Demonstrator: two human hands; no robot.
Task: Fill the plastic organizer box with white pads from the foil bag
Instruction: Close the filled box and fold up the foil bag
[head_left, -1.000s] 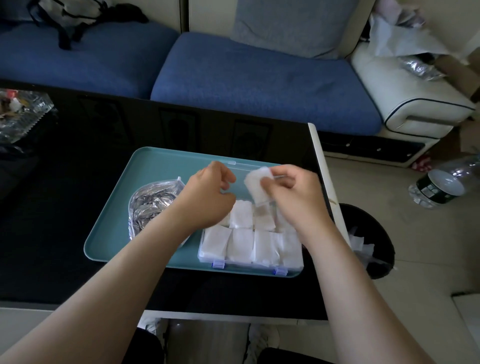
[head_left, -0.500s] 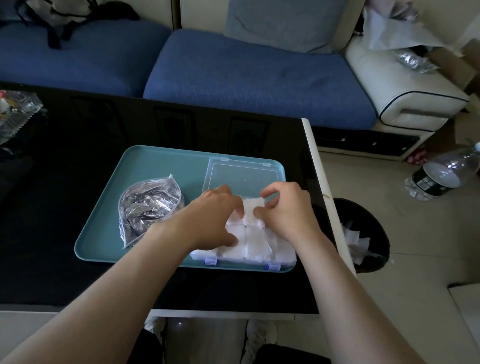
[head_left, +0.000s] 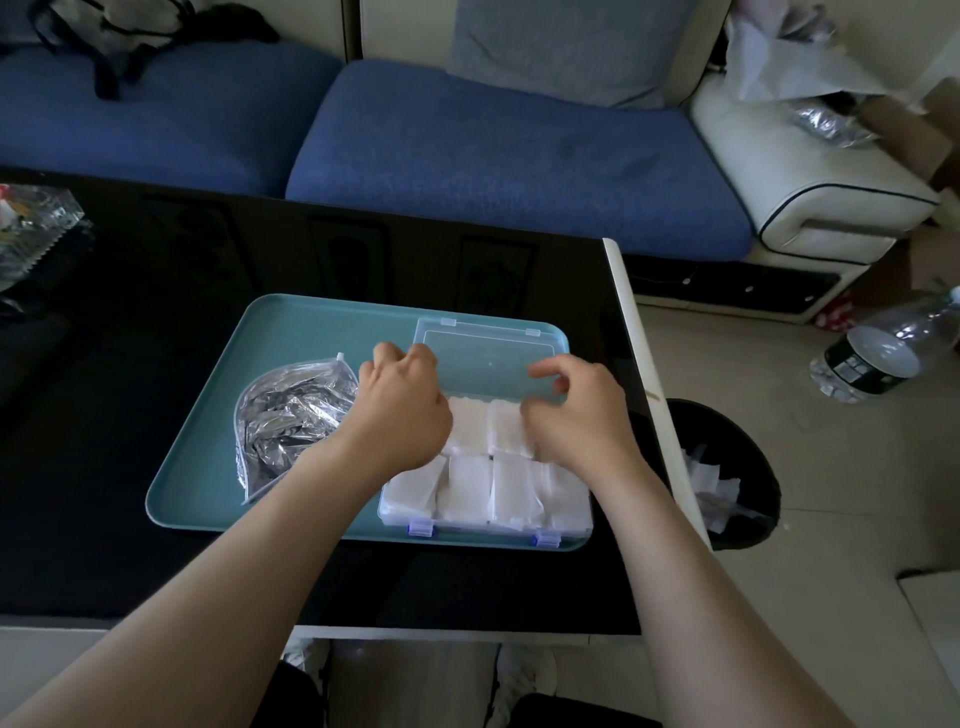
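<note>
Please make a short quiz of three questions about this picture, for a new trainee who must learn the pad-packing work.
1. True or false: the lid of the organizer box is closed over the pads.
2. On which side of the box does the foil bag lie on the teal tray? A) the person's left B) the person's right C) behind the lid
3. Where are the left hand and the right hand?

Key:
1. False; it lies open behind the box.
2. A
3. Both over the far row of white pads; neither carries a pad clear of the box.
</note>
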